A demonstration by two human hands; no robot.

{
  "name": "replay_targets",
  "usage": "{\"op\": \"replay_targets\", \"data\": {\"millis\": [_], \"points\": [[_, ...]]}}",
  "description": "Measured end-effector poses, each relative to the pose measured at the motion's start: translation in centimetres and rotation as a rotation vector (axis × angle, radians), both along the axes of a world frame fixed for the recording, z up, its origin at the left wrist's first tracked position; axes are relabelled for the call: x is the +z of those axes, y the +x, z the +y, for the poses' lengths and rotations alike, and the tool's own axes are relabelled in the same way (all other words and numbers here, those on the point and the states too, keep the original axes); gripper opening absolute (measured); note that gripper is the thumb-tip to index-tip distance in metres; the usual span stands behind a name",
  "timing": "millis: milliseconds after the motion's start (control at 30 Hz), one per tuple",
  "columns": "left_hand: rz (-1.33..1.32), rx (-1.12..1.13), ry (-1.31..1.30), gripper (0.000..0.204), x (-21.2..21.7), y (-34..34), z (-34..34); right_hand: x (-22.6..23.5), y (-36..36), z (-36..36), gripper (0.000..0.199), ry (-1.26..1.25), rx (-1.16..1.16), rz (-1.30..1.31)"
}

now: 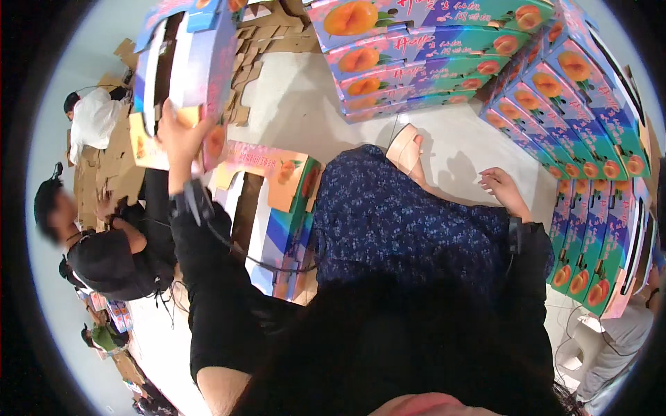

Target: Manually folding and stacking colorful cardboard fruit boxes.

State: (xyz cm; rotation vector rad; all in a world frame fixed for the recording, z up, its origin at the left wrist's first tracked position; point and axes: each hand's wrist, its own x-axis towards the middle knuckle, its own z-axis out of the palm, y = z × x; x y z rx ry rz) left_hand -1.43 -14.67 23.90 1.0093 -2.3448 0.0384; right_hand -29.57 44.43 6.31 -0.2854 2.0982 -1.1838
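Gripping the lower edge of a raised box [187, 62], the left hand [182, 139] has its fingers wrapped over a tan cardboard flap. That box is glossy printed card, blue and pink with peach pictures, held up and tilted so its open, dark inside faces the camera; its top corner runs out of view at the rim. Below the hand, a black sleeve covers the forearm, with a thin cable trailing along it.

The right hand [501, 186] hangs loose and holds nothing, fingers gently curled over the pale floor [458, 145], just beside a knee under a dark blue, small-patterned skirt [402, 222]. A beige sandal [406, 149] peeks out past the skirt's edge.

Between the two arms lies a half-folded box [277, 201], flaps up, bare brown card showing inside; its lower part is hidden by the sleeve and skirt. Stacks of finished boxes [555, 90] of the same print curve along the top and right side. Flat brown cardboard sheets [267, 35] lie scattered beyond. To the left, other people [104, 243] bend over more cardboard, mostly cut off. Dark hair blocks the bottom of the view.
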Motion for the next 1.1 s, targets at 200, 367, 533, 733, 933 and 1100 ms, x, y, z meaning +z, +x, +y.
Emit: {"op": "replay_targets", "data": {"millis": [200, 367, 533, 733, 933, 1100], "points": [[-0.042, 0.005, -0.055, 0.1, 3.9, 11.0, 12.3, -0.4, 0.6, -0.1, 0.021, -0.051, 0.091, 0.047], [-0.202, 0.037, -0.066, 0.099, 5.0, 13.6, 16.3, -1.4, 0.7, -0.2, 0.023, 0.02, 0.232, 0.169], [-0.271, 0.027, -0.286, 0.094, 4.3, 10.7, 13.1, -0.5, 1.5, -0.1, 0.022, 0.083, 0.25, 0.29], [-0.253, -0.057, -0.435, 0.094, 1.5, 12.7, 7.9, 6.7, 3.7, -4.7, 0.021, -0.075, 0.138, 0.752], [-0.318, 0.028, -0.628, 0.074, -2.0, 20.8, 5.4, 18.4, 8.4, -14.7, 0.05, -0.561, 0.318, 0.944], [-0.327, -0.059, -0.772, 0.054, -3.0, 22.3, 3.4, 22.9, 12.2, -22.5, 0.085, -0.764, 0.498, 1.059]]}}
